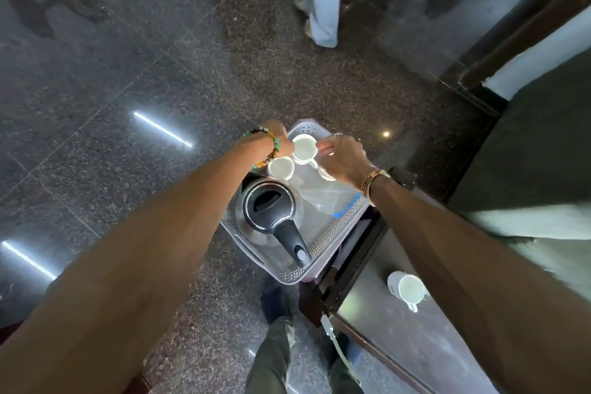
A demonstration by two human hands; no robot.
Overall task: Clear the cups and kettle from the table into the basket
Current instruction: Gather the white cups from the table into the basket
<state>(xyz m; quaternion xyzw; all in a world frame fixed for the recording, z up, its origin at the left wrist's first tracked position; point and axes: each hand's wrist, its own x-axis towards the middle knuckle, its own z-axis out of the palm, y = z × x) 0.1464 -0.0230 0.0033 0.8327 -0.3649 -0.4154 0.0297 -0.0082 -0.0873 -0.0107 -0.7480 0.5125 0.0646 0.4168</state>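
A pale perforated basket (339, 227) stands on the floor beside the table. Inside it lies a glass kettle (268, 205) with a black lid and handle, and a white cup (281, 168) stands just beyond the kettle. My right hand (343, 157) pinches the handle of another white cup (303, 146) over the basket's far end. Part of one more white cup (323, 172) shows beneath that hand. My left hand (275, 135), with a bead bracelet, is curled at the held cup's left side; its fingertips are hidden. A further white cup (407, 288) stands on the table (399, 345).
A clear plastic bag (323, 198) with a blue strip lies in the basket next to the kettle. The dark table's corner touches the basket's right side. My legs (275, 358) stand on speckled granite floor (128, 105). Another person's trouser leg (323, 9) is at the top.
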